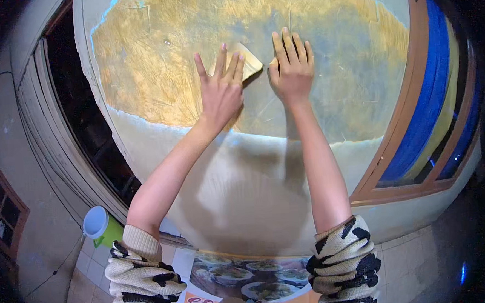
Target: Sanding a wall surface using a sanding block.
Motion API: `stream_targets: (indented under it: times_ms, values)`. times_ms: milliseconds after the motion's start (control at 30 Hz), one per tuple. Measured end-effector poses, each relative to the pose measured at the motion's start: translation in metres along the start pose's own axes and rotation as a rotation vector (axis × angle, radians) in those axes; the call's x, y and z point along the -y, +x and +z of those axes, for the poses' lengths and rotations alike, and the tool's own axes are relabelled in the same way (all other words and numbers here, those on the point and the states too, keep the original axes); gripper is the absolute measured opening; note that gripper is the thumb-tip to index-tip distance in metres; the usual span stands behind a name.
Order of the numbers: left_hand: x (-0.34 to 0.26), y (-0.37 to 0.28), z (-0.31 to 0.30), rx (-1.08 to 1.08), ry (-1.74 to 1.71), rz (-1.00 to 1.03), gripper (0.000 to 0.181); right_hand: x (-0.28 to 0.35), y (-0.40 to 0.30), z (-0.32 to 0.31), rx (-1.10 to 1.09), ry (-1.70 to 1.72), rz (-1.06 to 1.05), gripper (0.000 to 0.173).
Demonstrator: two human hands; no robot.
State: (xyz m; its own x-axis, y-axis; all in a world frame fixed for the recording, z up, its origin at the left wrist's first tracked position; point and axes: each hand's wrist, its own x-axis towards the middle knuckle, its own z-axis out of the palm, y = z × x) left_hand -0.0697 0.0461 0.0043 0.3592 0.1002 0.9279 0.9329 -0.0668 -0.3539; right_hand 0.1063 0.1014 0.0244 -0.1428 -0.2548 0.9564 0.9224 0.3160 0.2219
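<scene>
A large patch of wall (pixel 345 80), mottled yellow-brown and grey with a ragged edge, fills the view before me. My left hand (pixel 221 86) lies with fingers spread over a pale, flat, squarish sanding pad or folded sheet (pixel 251 64), pressing it to the patch; its exact kind cannot be told. To the right of it, my right hand (pixel 291 68) rests on the patch, fingers extended upward, holding nothing that shows. Both palms are hidden.
A brown-framed window (pixel 402 102) with blue and yellow cloth stands at right. At left are a dark doorway (pixel 97 130), hanging cables and a green bucket (pixel 113 232) on the tiled floor. A banner with food pictures (pixel 249 274) lies below.
</scene>
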Motion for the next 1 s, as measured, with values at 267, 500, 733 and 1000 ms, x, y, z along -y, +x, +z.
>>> stream_targets:
  times_ms: [267,500,733,1000]
  values:
    - [0.011,0.036,0.003,-0.014,0.165,-0.115,0.057,0.006,0.002,0.000,0.036,0.006,0.021,0.059]
    - [0.018,-0.002,0.005,-0.011,0.000,-0.018,0.060,0.005,0.002,0.001,0.013,-0.004,0.007,0.058]
    - [0.020,0.030,0.005,0.016,0.180,-0.130,0.057,0.006,0.001,0.001,0.036,-0.007,0.019,0.058]
    - [0.024,-0.010,0.009,0.006,0.110,-0.052,0.062,0.002,-0.001,-0.003,0.031,-0.023,0.015,0.059]
